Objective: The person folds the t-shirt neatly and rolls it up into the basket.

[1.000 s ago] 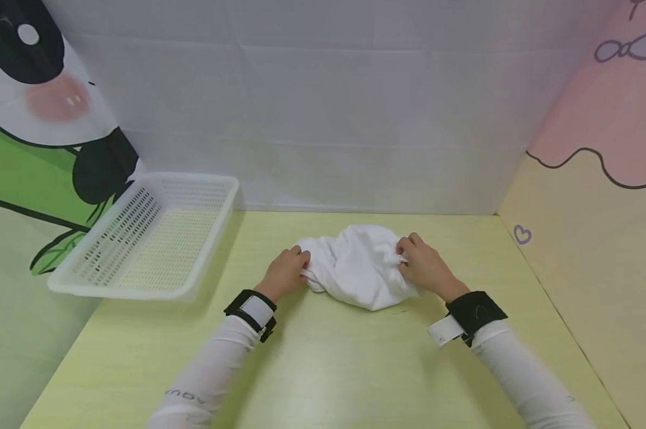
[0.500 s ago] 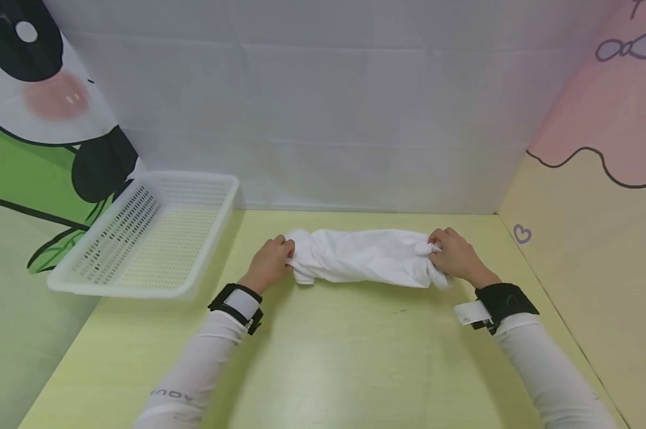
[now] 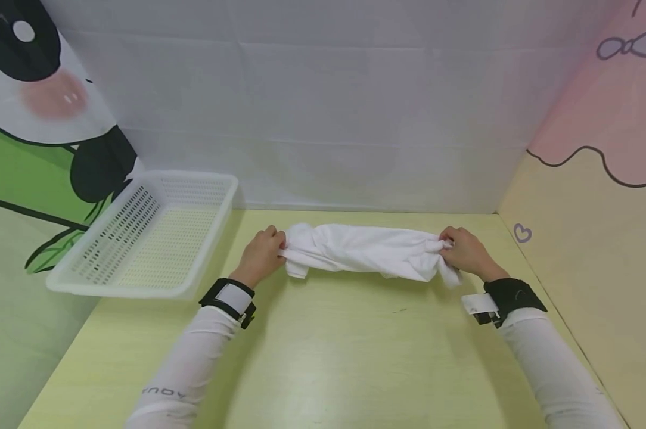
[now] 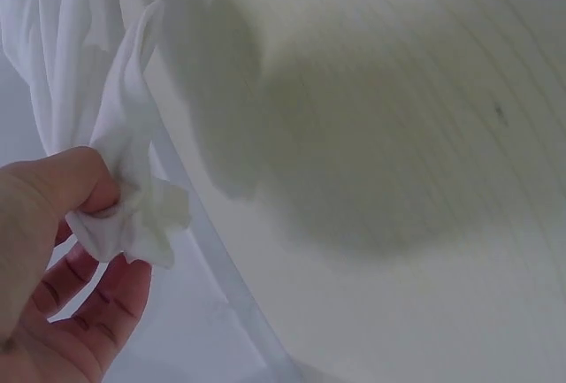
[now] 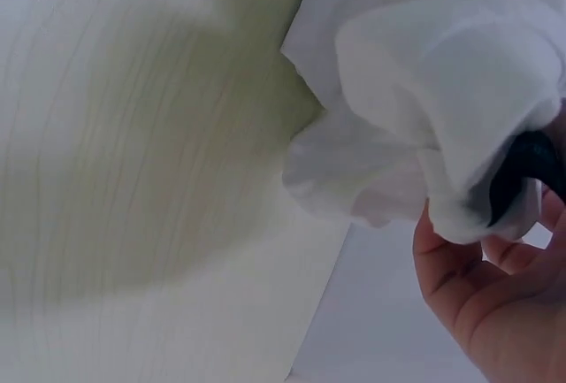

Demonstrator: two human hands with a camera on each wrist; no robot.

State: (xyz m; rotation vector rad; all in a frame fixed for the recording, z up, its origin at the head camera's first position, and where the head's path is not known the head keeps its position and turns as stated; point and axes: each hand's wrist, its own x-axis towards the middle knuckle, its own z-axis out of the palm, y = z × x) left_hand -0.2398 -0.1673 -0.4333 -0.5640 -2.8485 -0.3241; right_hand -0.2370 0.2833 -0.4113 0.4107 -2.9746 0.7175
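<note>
A crumpled white cloth (image 3: pixel 363 249) is stretched sideways between both hands, close over the yellow table. At its left end my left hand (image 3: pixel 261 253) grips a corner. The left wrist view shows thumb and fingers of the left hand (image 4: pixel 75 268) pinching a folded edge of the cloth (image 4: pixel 133 144). My right hand (image 3: pixel 469 253) holds the bunched right end, from which a short flap hangs. Seen from the right wrist, the fingers of the right hand (image 5: pixel 495 286) pinch the gathered cloth (image 5: pixel 442 73), and a dark patch (image 5: pixel 522 171) shows beside the thumb side.
To the left, a white perforated plastic basket (image 3: pixel 194 262) stands on the yellow table (image 3: pixel 355 357). Behind it runs a pale grey wall sheet (image 3: pixel 328 119). Printed side panels (image 3: pixel 596 238) bound the table on the left and right.
Both hands have moved apart, the left leftward and the right rightward. The cloth between them went from a rounded heap to a long, stretched strip, slightly farther back on the table.
</note>
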